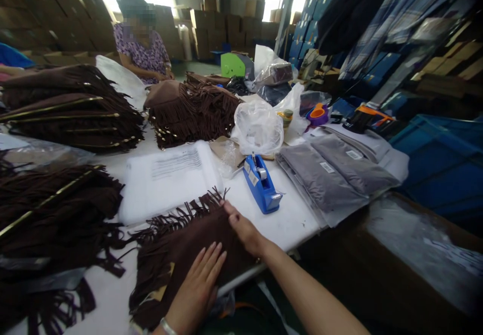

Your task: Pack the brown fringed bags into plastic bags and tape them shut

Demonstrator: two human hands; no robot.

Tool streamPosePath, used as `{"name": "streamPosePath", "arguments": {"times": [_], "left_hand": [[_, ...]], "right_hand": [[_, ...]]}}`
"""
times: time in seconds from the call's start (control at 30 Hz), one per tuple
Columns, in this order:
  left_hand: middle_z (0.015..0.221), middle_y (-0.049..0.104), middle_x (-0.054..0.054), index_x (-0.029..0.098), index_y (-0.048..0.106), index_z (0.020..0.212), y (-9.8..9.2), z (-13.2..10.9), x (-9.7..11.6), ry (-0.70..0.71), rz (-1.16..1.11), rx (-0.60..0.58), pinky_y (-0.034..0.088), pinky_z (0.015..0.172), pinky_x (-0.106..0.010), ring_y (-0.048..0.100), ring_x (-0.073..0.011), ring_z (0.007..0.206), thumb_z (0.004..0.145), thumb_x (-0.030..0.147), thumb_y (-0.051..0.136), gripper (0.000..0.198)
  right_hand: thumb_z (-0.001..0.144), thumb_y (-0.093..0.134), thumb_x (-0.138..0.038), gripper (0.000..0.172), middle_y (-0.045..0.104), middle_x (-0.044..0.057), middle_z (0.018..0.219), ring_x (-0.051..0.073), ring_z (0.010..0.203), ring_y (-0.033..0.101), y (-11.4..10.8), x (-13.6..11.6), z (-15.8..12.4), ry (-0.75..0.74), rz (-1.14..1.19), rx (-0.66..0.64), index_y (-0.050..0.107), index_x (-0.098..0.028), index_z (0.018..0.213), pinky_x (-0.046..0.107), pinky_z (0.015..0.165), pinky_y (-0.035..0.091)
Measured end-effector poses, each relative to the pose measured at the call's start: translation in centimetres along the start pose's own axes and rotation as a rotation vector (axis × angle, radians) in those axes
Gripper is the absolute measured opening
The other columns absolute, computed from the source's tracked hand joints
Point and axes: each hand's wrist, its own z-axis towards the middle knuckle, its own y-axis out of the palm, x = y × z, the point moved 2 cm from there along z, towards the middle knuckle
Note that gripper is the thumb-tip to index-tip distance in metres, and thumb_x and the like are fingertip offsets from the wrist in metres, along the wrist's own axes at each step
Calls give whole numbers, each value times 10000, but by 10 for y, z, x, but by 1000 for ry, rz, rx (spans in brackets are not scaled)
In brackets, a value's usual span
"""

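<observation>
A brown fringed suede piece [177, 247] lies at the near edge of the white table [290, 219]. My left hand [199, 282] rests flat on it, fingers stretched out together, a bracelet at the wrist. My right hand [243, 229] lies on the piece's right upper corner, fingers extended along the fabric, and I cannot see anything held in it. Just beyond the piece sits a stack of white plastic bags [168, 179] with printed text. A blue tape dispenser [261, 184] stands to the right of my right hand.
Piles of brown fringed pieces [71, 106] fill the left and the middle of the table. Packed grey garments in bags [332, 174] lie at right, behind them crumpled clear bags [258, 126]. A person [141, 48] works at the far side. Blue crates [445, 159] stand at right.
</observation>
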Motion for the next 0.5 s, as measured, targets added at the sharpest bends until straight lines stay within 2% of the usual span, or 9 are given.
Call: {"name": "streamPosePath", "arguments": {"times": [0.07,0.17,0.23,0.3,0.37,0.4,0.43,0.47,0.5], "left_hand": [[1423,422,-106,214,414,1378,-7,-3,4,-11,-88,-27,427,1012,-489,410,-309,1291,849,199,506,537],[1281,588,-28,308,570,1232,-32,-23,-4,-98,-393,-90,490,973,-367,561,-238,1163,880,300,524,355],[1150,671,20,341,638,1119,-52,-49,-26,-327,-578,-63,511,945,-296,629,-193,1058,898,336,495,263],[1095,694,26,326,677,1025,-66,-85,-61,-756,-647,62,456,1016,-341,621,-218,1070,887,424,493,250],[1068,704,5,290,690,954,-72,-120,-96,-1163,-734,204,370,1081,-419,601,-266,1099,849,529,504,321],[1045,712,-11,272,689,928,-71,-132,-110,-1290,-829,246,356,1085,-441,606,-283,1089,821,576,516,365],[1017,721,-31,253,684,917,-70,-140,-123,-1361,-948,272,366,1076,-450,619,-294,1066,790,616,532,414],[1001,724,-55,232,677,930,-68,-143,-133,-1388,-1076,288,390,1057,-453,631,-301,1043,763,646,547,465],[1003,723,-80,209,669,961,-66,-142,-141,-1395,-1200,294,410,1039,-449,637,-303,1032,743,658,566,509]], "right_hand": [[912,509,-338,535,335,90,1481,228,1393,209,13,-3,-3,-75,-239,-156,364,-198,1407,452,1144,137],[917,500,-337,548,253,123,1510,232,1413,126,27,-14,-13,-196,-570,-325,350,-155,1412,477,1147,138],[942,461,-334,440,427,100,1426,203,1374,269,27,-26,-23,-289,-505,-405,449,-180,1354,439,1143,204],[962,418,-328,328,602,63,1255,178,1249,469,15,-35,-29,-309,-330,-352,577,-225,1229,395,1102,314],[971,379,-363,329,660,76,1140,193,1123,572,-7,-29,-27,-114,-161,-55,636,-220,1118,381,1020,418],[971,364,-398,358,666,97,1110,209,1077,598,-19,-21,-22,57,-73,112,640,-202,1089,386,977,455],[966,355,-439,396,669,121,1082,227,1032,621,-28,-9,-16,252,27,223,634,-179,1071,397,936,484],[956,357,-481,436,673,145,1047,240,977,644,-34,3,-8,447,131,270,627,-152,1055,406,895,508],[942,372,-514,470,679,165,1008,247,915,665,-36,14,1,618,230,251,620,-126,1037,409,853,527]]}}
